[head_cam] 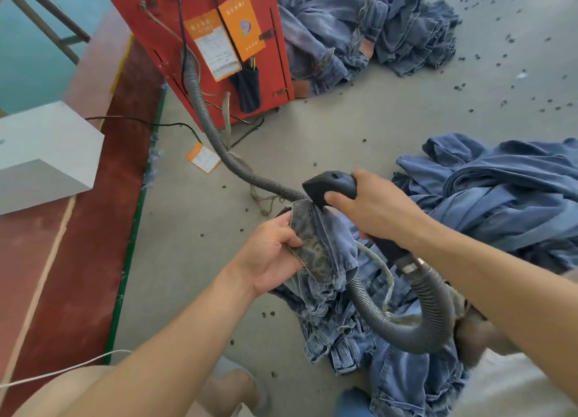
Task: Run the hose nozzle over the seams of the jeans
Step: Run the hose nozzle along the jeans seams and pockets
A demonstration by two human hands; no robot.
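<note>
Head view showed the right grip point(372, 210) clamped on the hose nozzle point(331, 190), its mouth touching the jeans point(316, 244) pinched up by the left grip point(272, 254); seam-cleaning looked underway, next sliding along the stitching.

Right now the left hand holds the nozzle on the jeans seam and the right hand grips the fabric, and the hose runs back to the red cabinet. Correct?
Not quite: the hands are swapped. The head view shows the right hand holding the nozzle on the jeans seam and the left hand gripping the fabric. The hose does run back to the red cabinet.
</note>
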